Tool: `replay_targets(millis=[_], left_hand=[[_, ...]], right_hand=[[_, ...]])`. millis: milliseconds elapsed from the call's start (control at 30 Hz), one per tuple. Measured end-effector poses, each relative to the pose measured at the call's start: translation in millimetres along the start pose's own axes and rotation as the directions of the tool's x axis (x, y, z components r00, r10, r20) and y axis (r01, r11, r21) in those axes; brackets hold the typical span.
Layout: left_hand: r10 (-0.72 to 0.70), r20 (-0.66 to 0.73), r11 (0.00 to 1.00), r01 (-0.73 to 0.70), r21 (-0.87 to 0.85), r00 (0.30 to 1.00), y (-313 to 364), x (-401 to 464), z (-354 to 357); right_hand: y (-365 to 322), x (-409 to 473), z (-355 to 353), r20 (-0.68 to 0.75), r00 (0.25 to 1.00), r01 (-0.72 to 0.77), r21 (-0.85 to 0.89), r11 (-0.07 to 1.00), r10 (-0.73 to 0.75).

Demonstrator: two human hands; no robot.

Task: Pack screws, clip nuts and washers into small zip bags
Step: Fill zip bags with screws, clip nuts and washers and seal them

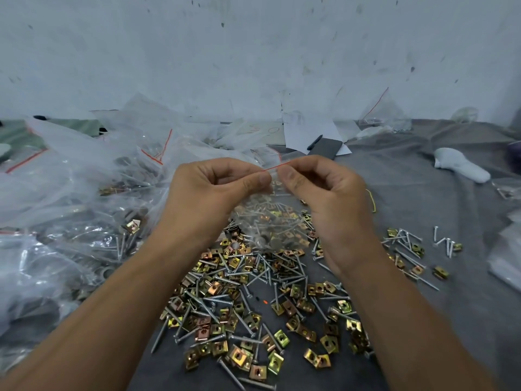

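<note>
I hold a small clear zip bag (267, 218) with a red zip line up in front of me. My left hand (214, 190) pinches its top edge at the left, and my right hand (324, 193) pinches it at the right. Screws and brass-coloured clip nuts show through the bag's lower part. Below it, a loose pile of screws and clip nuts (253, 300) is spread over the grey cloth (423, 193). I cannot pick out washers in the loose pile.
A heap of filled clear bags (70, 207) covers the left side. A few screws (445, 244) lie apart at the right. Papers, a pen and a dark phone (327, 148) lie at the back, a white object (459, 165) at far right, and a white wall behind.
</note>
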State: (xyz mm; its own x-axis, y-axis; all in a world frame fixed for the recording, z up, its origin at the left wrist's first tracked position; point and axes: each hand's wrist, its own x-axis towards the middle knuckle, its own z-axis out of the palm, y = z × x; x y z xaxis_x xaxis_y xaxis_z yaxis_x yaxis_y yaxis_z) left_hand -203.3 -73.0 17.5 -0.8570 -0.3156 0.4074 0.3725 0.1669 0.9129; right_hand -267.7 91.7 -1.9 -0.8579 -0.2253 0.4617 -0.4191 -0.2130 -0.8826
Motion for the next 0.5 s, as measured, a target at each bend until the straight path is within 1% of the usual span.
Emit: replay_targets(millis=[133, 300, 333, 400, 433, 467, 500], left_hand=[[0.031, -0.022, 0.999, -0.03, 0.037, 0.999, 3, 2, -12], [0.041, -0.036, 0.998, -0.039, 0.059, 0.999, 1, 2, -20], [0.033, -0.061, 0.998, -0.03, 0.059, 0.998, 0, 3, -22], [-0.004, -0.178, 1.0, 0.006, 0.011, 0.984, 0, 6, -33], [-0.028, -0.234, 1.0, 0.026, -0.013, 0.972, 1, 7, -40], [-0.041, -0.25, 0.999, 0.04, -0.009, 0.967, 2, 6, -46], [-0.043, -0.209, 0.999, 0.048, 0.016, 0.977, 3, 2, -47]], right_hand=[[-3, 7, -7, -0.068, 0.997, -0.014, 0.078, 0.997, 0.019], [-4, 8, -12, -0.119, 0.992, -0.011, 0.156, 0.988, 0.03], [-6, 7, -14, -0.145, 0.988, -0.019, 0.206, 0.978, 0.05], [-12, 7, -22, -0.206, 0.972, -0.027, 0.362, 0.932, 0.108], [-15, 8, -29, -0.233, 0.965, -0.015, 0.411, 0.911, 0.121], [-19, 9, -36, -0.244, 0.963, 0.0, 0.423, 0.906, 0.114], [-22, 9, -40, -0.228, 0.969, 0.011, 0.429, 0.903, 0.097]])
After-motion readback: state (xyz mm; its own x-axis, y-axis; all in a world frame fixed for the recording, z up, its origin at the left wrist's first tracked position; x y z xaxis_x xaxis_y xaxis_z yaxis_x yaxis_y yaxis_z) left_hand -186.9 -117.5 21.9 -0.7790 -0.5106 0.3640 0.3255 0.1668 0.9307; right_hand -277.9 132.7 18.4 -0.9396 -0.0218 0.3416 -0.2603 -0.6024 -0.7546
